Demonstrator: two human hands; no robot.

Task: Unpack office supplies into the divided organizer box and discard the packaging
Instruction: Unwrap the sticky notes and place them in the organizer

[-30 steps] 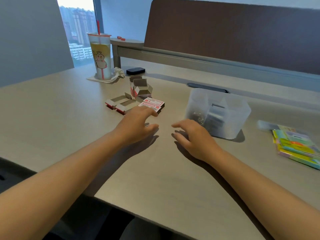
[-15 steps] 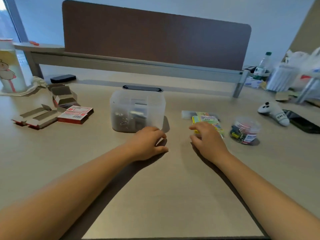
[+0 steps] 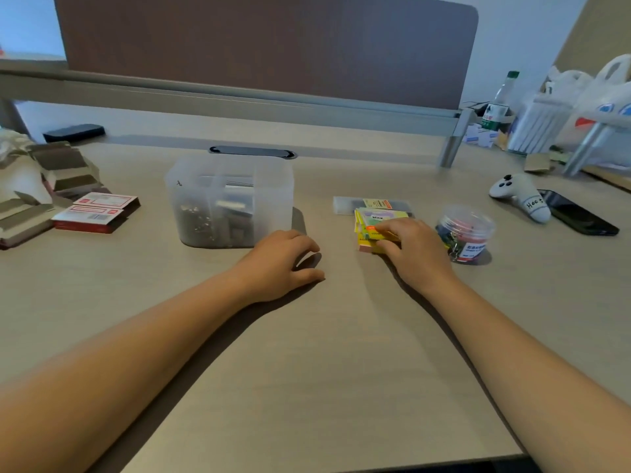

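Note:
The translucent divided organizer box (image 3: 191, 186) stands mid-desk with metal clips and small items inside. My left hand (image 3: 281, 264) rests on the desk just right of its front corner, fingers loosely curled, holding nothing. My right hand (image 3: 409, 249) grips the stack of colourful sticky-note packs (image 3: 370, 221), thumb at the near edge and fingers over the top. Behind the stack lies a slim clear packet (image 3: 345, 203). A round clear jar of binder clips (image 3: 469, 233) sits right of my right hand. Two red-and-white small boxes (image 3: 95, 213) lie left of the organizer.
Opened, flattened cardboard packaging (image 3: 37, 199) is piled at the far left. A white game controller (image 3: 522, 196) and a black phone (image 3: 577, 213) lie at the right. A brown partition (image 3: 266, 46) with its rail closes the desk's back; a bottle (image 3: 498, 104) and bags stand beyond.
My view has swung right and closer. My right hand has settled onto the sticky-note stack and closed on it. My left hand stays by the organizer's front corner.

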